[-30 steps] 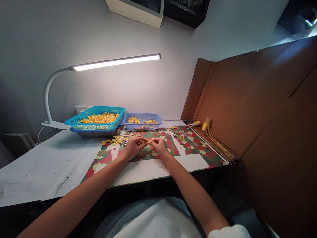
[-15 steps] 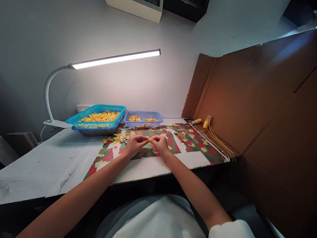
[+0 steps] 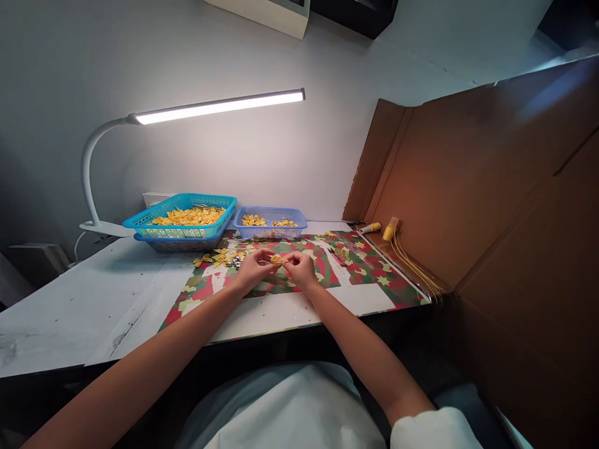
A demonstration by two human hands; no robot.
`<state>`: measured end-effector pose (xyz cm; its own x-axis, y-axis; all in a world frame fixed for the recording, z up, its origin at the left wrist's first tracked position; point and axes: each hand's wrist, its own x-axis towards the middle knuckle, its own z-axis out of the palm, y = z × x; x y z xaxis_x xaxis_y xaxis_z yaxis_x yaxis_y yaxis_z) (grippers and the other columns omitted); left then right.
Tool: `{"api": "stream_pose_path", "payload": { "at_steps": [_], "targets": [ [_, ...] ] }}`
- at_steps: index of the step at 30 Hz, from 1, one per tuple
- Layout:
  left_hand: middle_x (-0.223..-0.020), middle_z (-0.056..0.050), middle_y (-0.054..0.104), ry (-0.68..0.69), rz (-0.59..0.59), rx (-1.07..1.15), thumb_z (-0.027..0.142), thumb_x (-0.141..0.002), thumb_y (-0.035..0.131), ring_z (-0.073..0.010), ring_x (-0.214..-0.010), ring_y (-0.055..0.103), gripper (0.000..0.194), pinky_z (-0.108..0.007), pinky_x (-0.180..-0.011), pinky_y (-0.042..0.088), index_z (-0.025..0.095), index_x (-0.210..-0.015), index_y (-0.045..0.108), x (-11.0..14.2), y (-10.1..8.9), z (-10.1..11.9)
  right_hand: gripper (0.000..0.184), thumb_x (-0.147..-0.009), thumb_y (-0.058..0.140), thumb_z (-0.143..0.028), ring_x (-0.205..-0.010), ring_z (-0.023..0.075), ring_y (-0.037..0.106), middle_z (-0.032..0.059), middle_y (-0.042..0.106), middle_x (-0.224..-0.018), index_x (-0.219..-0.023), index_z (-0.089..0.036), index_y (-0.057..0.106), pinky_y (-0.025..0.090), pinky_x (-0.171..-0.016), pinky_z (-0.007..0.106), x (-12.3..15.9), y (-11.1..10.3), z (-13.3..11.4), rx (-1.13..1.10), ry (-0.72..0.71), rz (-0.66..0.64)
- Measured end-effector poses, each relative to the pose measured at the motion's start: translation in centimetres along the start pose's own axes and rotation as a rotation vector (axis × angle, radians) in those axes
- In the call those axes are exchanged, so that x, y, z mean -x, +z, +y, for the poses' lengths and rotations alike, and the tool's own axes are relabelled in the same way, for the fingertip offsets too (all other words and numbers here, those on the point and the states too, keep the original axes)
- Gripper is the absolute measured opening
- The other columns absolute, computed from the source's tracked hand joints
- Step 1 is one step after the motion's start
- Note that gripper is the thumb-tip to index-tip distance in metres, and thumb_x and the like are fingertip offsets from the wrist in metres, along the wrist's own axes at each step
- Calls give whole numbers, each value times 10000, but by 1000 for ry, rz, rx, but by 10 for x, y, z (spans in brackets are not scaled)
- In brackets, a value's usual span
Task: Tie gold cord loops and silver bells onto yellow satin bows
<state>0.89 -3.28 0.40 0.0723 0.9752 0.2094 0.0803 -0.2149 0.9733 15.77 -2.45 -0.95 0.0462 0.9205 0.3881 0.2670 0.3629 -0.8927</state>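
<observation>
My fingers cover part of the small yellow piece (image 3: 276, 259), too small to make out. Up top, the frame crops the pale box (image 3: 266, 15) and dark box (image 3: 358, 15); far right, the cardboard (image 3: 491, 187) runs out of view.

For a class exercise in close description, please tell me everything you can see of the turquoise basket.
The turquoise basket is shallow and roughly rectangular, apparently plastic, with a wide rim and walls pierced by small openings. It sits upright on a darker blue basket, at the back of the white table beside the lavender basket. A heap of yellow pieces lies inside, hiding most of its bottom. Neither hand touches it.
</observation>
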Motion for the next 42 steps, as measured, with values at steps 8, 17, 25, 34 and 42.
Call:
{"api": "stream_pose_path", "payload": {
  "at_steps": [8, 17, 25, 34, 42],
  "targets": [
    [-653, 1, 660, -6, -79, -1, 484, -458, 847, -124, -550, 589, 455, -241, -538, 485, 151, -726, 692, -1, -2, -4, 106, -672, 599, -271, -533, 103, 442, 9, 646, -690, -617, -184, 626, 368, -526, 234, 0, 1, -1, -13, -20, 17],
    [-565, 13, 619, -39, -45, 1, 500, -454, 836, -109, -504, 529, 413, -233, -516, 431, 162, -635, 682, 0, -2, -1, 95, -691, 614, -241, -601, 119, 516, 27, 680, -773, -616, -184, 625, 418, -579, 243, 1, 0, -3, 16, -72, -7],
    [-522, 22, 592, -58, -7, 59, 429, -449, 837, -95, -474, 497, 355, -224, -500, 393, 152, -583, 661, -2, -1, -3, 99, -694, 612, -169, -765, 180, 579, 35, 670, -747, -599, -196, 606, 436, -681, 283, 3, 1, -2, 193, -276, 50],
    [-712, -43, 676, 169, 122, -204, 429, -553, 745, -186, -691, 610, 266, -254, -569, 455, 182, -569, 648, -4, -4, -6, 344, -790, 528, -273, -591, 139, 500, -15, 525, -517, -453, -201, 526, 403, -621, 262, 7, 1, -4, 162, -204, 56],
    [-612, -13, 670, 250, 61, -401, 378, -671, 645, -174, -585, 607, 181, -262, -570, 463, 201, -629, 647, 4, -3, 0, 180, -817, 541, -216, -626, 146, 520, -14, 603, -630, -881, -210, 709, 385, -641, 260, 8, -2, -7, 389, -184, -62]
  ]
}}
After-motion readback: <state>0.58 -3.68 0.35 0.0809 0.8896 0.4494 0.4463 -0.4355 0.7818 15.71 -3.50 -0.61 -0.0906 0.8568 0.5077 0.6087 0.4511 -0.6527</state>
